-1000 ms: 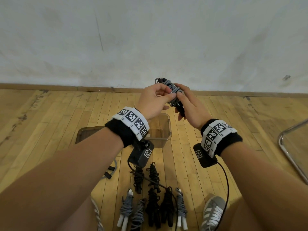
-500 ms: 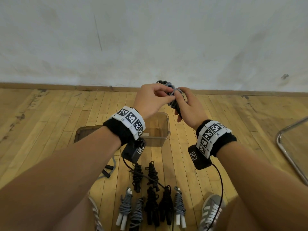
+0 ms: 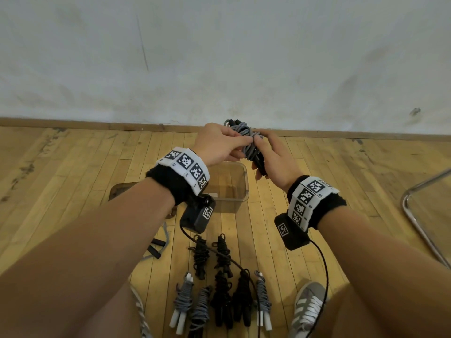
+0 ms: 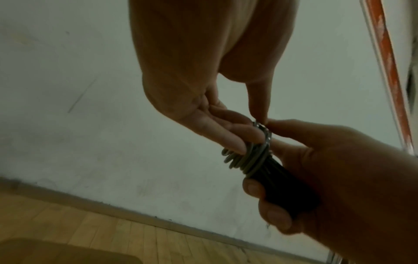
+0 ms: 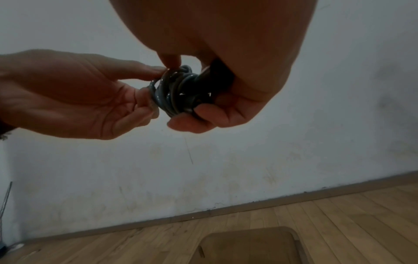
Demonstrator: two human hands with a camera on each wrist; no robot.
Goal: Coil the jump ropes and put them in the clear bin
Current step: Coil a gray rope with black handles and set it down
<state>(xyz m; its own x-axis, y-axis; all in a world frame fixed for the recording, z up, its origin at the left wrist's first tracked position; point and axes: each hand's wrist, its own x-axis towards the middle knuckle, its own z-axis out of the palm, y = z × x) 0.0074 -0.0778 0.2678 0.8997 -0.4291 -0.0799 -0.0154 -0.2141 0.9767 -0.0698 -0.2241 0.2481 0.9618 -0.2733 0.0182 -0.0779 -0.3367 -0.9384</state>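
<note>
Both hands hold one coiled grey jump rope (image 3: 246,139) with black handles in the air above the clear bin (image 3: 240,193). My right hand (image 3: 273,157) grips the black handles (image 4: 278,180), fingers curled round them. My left hand (image 3: 219,145) pinches the grey cord windings (image 5: 172,89) at the top of the bundle, thumb and fingertips on the cord (image 4: 257,142). The bin stands on the wood floor below, partly hidden by my left wrist; nothing shows inside its visible part.
Several coiled ropes, black (image 3: 220,254) and grey (image 3: 183,298), lie in rows on the floor near my shoes (image 3: 307,306). A loose rope with black handles (image 3: 156,247) lies left. The bin lid (image 3: 117,191) sits behind my left arm. A chrome chair leg (image 3: 419,215) is right; the wall is ahead.
The hands and the rope bundle have shifted only slightly; the left fingers have worked along the grey windings while the right hand keeps its grip on the handles.
</note>
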